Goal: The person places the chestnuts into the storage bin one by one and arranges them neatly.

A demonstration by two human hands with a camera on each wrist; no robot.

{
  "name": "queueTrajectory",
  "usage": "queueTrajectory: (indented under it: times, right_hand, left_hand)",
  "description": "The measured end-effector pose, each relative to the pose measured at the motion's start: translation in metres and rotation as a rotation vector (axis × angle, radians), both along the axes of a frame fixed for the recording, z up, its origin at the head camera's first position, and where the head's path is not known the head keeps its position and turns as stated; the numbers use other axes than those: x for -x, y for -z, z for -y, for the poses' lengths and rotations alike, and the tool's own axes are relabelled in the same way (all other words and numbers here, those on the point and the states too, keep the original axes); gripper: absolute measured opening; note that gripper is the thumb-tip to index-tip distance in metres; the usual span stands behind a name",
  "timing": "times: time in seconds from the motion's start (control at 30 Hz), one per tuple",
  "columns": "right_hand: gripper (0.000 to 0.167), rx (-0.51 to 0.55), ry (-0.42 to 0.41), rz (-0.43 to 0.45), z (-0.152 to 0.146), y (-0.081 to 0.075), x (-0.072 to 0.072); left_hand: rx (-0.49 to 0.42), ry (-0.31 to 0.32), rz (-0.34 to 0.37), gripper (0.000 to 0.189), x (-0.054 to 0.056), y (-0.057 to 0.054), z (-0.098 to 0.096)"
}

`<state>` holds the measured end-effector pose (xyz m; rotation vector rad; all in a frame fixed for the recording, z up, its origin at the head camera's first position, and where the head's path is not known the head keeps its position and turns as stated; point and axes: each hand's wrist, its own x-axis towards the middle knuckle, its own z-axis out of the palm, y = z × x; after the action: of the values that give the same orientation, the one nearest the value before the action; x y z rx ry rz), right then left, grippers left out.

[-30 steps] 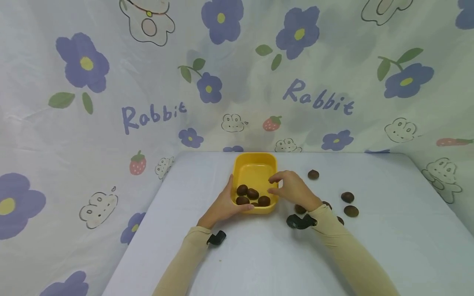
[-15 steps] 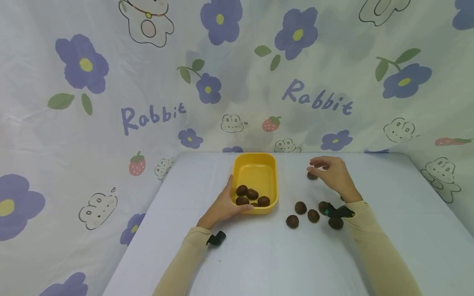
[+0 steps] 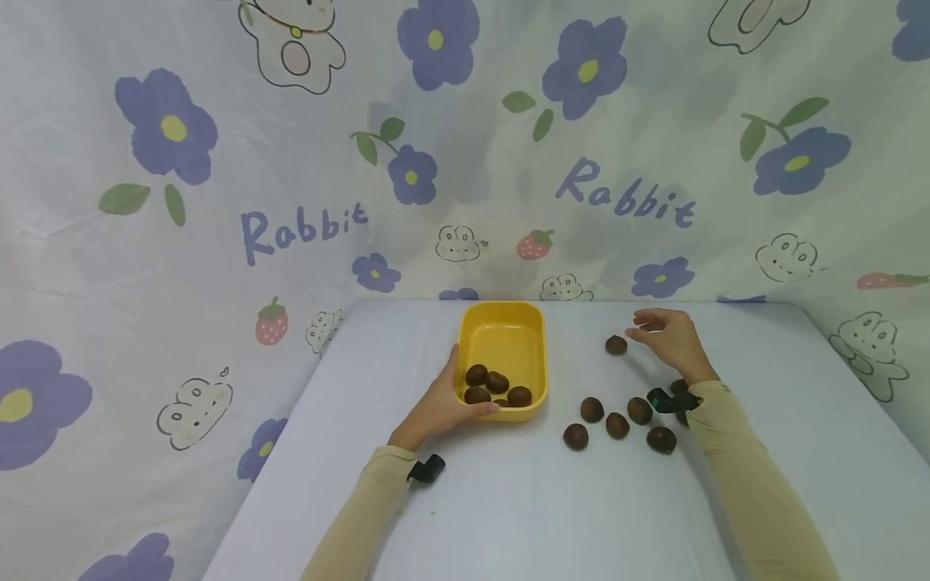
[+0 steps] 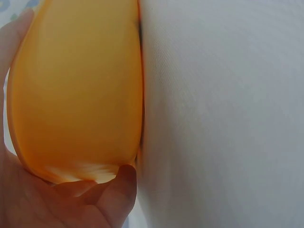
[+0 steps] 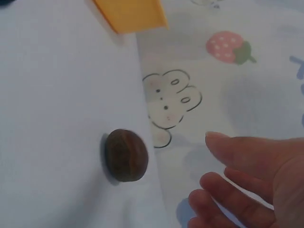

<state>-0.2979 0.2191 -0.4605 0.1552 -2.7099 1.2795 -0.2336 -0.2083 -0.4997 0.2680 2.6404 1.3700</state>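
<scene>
A yellow plastic tray (image 3: 501, 315) sits on the table with several brown chestnuts (image 3: 497, 382) gathered at its near end. My left hand (image 3: 439, 407) grips its near left corner, thumb over the front rim. The left wrist view shows those fingertips (image 4: 124, 178) against the tray's wall (image 4: 80, 95). To the right, my right hand (image 3: 670, 339) hovers above the table with loosely bent fingers and nothing between them. A single chestnut (image 3: 616, 345) lies just left of its fingertips, apart from them; the right wrist view shows that chestnut (image 5: 127, 155) too.
Several loose chestnuts (image 3: 617, 425) lie scattered on the white table (image 3: 523, 500) right of the tray, some partly hidden under the right wrist. A printed cloth (image 3: 465, 186) with flowers and rabbits hangs behind the table and at its sides.
My right hand has gone from over the tray's right rim to the far chestnut, then slightly right, away from it. The left hand and tray have stayed put.
</scene>
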Motion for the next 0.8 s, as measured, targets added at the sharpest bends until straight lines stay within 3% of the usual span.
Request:
queueTrajectory:
  times: [0.37,0.8]
  right_hand:
    - [0.058,0.002,-0.031,0.16,0.003,0.013,0.015]
    - [0.065,-0.033,-0.073,0.239,0.006,0.022,0.019]
  left_hand:
    - [-0.009,0.0,0.007,0.141,-0.002,-0.002,0.0]
    - [-0.006,0.008,0.014,0.14,-0.003,-0.004,0.0]
